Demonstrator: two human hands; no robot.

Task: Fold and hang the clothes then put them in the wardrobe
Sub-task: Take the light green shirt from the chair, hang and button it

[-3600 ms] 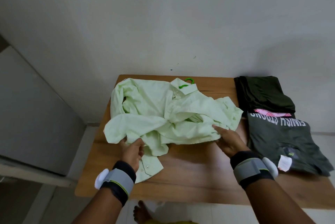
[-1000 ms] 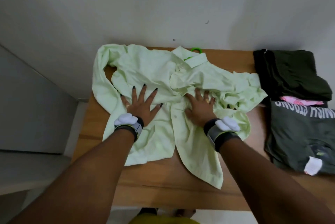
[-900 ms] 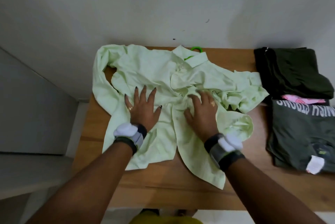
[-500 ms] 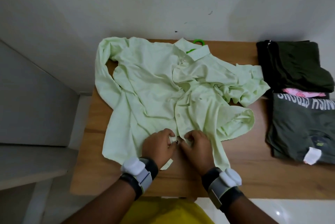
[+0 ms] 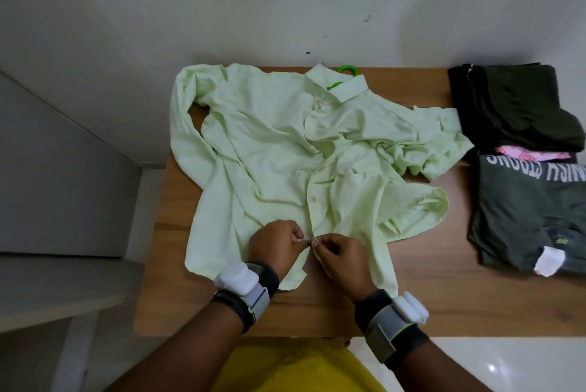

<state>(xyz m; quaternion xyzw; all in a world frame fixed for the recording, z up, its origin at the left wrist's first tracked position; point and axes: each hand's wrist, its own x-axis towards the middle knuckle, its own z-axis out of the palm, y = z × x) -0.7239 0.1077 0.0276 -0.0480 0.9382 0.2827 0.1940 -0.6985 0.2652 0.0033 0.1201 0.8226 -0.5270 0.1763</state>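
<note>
A wooden counter (image 5: 444,290) with a smooth, warm grain stands against a plain wall. At its left lies a pale green shirt (image 5: 269,144), thin woven cotton, spread front-up and heavily creased. Its left sleeve (image 5: 184,138) runs in a long curve down the counter's left edge. Near the hem, the left hand (image 5: 279,245) pinches one front edge of the shirt between thumb and fingertips. Just beside it, the right hand (image 5: 344,256) pinches the opposite edge, so the fingertips of the two nearly meet over the row of buttons. Each wrist carries a dark strap with a white plastic block, left (image 5: 244,285) and right (image 5: 393,318).

At the stiff, flat collar (image 5: 348,88), the bright green hook of a plastic hanger (image 5: 347,69) pokes out. The shirt's right side is bunched into soft rumpled folds.

Further right sits folded clothing: a dark, thick folded garment (image 5: 513,106) at the back, a strip of pink fabric (image 5: 529,154) showing beneath its near edge, and a grey T-shirt (image 5: 532,210) with white block lettering in front. A small white tag (image 5: 550,263) lies at its near corner.
</note>
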